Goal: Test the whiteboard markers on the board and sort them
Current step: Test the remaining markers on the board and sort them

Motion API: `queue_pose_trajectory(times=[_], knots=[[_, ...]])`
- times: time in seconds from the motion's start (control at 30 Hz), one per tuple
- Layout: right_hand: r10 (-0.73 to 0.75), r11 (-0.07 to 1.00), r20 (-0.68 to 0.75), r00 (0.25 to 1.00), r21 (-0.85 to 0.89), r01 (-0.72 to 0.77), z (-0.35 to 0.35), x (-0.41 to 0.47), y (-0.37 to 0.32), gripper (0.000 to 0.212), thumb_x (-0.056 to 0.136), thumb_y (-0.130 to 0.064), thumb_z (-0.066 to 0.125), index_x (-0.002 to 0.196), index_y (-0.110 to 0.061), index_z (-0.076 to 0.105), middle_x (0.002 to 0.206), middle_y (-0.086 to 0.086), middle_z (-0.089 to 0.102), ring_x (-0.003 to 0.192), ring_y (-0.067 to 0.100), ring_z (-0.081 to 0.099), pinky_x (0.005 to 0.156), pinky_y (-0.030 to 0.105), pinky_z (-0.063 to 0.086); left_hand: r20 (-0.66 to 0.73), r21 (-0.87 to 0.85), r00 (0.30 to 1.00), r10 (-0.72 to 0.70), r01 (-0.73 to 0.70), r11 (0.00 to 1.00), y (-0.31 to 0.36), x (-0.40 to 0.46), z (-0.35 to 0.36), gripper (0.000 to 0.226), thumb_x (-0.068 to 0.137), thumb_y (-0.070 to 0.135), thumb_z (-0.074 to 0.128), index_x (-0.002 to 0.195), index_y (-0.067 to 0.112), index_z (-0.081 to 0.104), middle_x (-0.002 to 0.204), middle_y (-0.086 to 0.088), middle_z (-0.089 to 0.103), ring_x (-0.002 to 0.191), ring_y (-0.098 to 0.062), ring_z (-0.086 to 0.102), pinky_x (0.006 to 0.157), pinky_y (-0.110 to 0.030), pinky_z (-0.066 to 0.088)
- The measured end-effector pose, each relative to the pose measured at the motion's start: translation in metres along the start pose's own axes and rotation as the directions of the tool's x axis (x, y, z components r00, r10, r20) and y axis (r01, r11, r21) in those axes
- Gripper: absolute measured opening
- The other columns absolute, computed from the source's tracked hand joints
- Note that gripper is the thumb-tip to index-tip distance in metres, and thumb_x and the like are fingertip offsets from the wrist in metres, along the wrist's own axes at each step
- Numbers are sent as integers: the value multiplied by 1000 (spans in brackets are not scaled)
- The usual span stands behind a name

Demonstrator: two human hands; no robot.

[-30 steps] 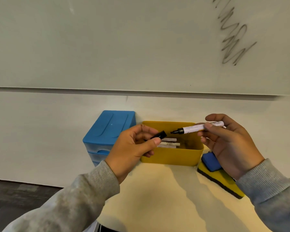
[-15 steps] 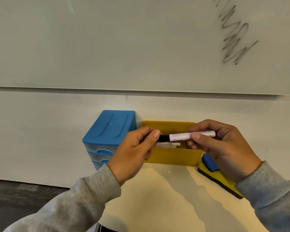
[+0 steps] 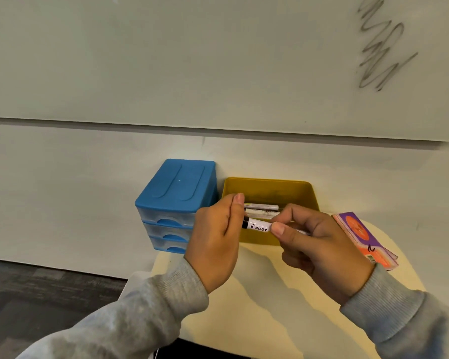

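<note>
The cap is back on: a second ago the left hand (image 3: pixel 215 237) held it apart from the bare tip, and now both hands meet over the marker (image 3: pixel 258 226), which lies level just in front of the yellow bin (image 3: pixel 270 183). The left hand's fingers are curled round the capped end, the right hand (image 3: pixel 319 244) pinches the white barrel between thumb and fingers (the word PILOT shows between them). So the testing of this one looks finished; the grey scribble (image 3: pixel 381 50) on the whiteboard (image 3: pixel 166 60) up to the right may be its mark, faint enough that I would guess a tired marker, though I cannot say which pen drew it. What remains is the sorting: a few other markers (image 3: pixel 261 211) lie inside the yellow bin, and the blue drawer unit (image 3: pixel 178 185) stands closed just beside it on the left. Which of the two takes this marker I cannot tell. An eraser (image 3: pixel 363 239) with an orange and purple label lies on the table (image 3: pixel 257 320) beside the right wrist.
</note>
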State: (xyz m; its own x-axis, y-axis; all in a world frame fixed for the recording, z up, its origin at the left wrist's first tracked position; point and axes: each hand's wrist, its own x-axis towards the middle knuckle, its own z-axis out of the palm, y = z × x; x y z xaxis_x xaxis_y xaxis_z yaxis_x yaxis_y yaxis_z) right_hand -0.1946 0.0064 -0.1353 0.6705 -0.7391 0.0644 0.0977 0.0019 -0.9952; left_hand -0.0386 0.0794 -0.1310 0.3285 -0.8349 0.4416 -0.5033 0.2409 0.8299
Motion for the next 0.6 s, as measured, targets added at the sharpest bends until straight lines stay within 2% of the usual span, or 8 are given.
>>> queue_pose_trajectory(times=[0.07, 0.13, 0.2, 0.27, 0.33, 0.4, 0.5, 0.6], knots=[[47, 994, 15, 999, 94, -49, 3, -1, 2, 13, 83, -20, 75, 73, -13, 69, 58, 2, 33, 51, 14, 23, 45, 23, 24, 13, -8, 1000, 3, -3, 1000, -1, 2, -2, 30, 97, 39, 35, 80, 28, 57, 68, 30, 61, 69, 9, 62, 56, -5, 43], [74, 986, -2, 997, 148, -73, 7, 0, 5, 13, 83, -21, 69, 77, -9, 69, 59, 4, 32, 51, 13, 24, 46, 24, 24, 38, -129, 996, -78, 83, 988, -4, 5, -4, 35, 102, 35, 38, 84, 15, 61, 63, 20, 59, 58, 1, 57, 54, -10, 41], [98, 978, -28, 995, 185, -92, 13, 2, 11, 14, 88, -19, 63, 80, -8, 68, 61, 5, 35, 49, 12, 27, 47, 25, 24, 86, -337, 965, -246, 260, 905, -9, 6, -8, 31, 103, 28, 45, 94, 5, 63, 57, 11, 53, 53, -4, 50, 53, -20, 41], [118, 969, -35, 992, 224, -107, 22, 4, 21, 15, 93, -18, 58, 86, -8, 67, 63, 6, 37, 51, 12, 28, 48, 24, 26, 155, -513, 916, -369, 394, 763, -15, 1, -10, 26, 101, 25, 51, 102, 4, 66, 61, 1, 52, 57, -15, 53, 59, -29, 49], [138, 973, -48, 989, 192, -127, 32, 9, 33, 17, 97, -20, 56, 98, -6, 66, 67, 6, 41, 55, 12, 34, 51, 24, 29, 200, -549, 890, -410, 449, 706, -24, -9, -12, 26, 100, 24, 52, 107, 5, 69, 70, -7, 54, 66, -20, 59, 69, -31, 54], [130, 989, -45, 990, 83, -126, 42, 15, 46, 17, 100, -21, 55, 100, -9, 67, 70, 5, 47, 60, 12, 42, 53, 24, 34, 180, -477, 887, -425, 457, 751, -37, -19, -18, 28, 101, 26, 51, 108, 7, 69, 73, -6, 58, 71, -19, 62, 73, -30, 54], [80, 968, 24, 997, -240, -72, 58, 27, 72, 15, 101, -27, 57, 95, -24, 69, 78, -4, 64, 73, 11, 57, 65, 25, 44, 82, -223, 927, -367, 376, 899, -58, -25, -40, 26, 102, 27, 50, 100, 10, 69, 67, 6, 61, 67, -9, 59, 68, -23, 51], [40, 803, 80, 996, -596, 16, 68, 41, 111, 15, 97, -32, 61, 109, -29, 70, 105, -7, 63, 100, 13, 58, 88, 29, 47, 139, 25, 967, -214, 213, 977, -76, -27, -69, 32, 100, 43, 52, 89, 16, 65, 70, 6, 61, 65, -6, 56, 63, -21, 48]])
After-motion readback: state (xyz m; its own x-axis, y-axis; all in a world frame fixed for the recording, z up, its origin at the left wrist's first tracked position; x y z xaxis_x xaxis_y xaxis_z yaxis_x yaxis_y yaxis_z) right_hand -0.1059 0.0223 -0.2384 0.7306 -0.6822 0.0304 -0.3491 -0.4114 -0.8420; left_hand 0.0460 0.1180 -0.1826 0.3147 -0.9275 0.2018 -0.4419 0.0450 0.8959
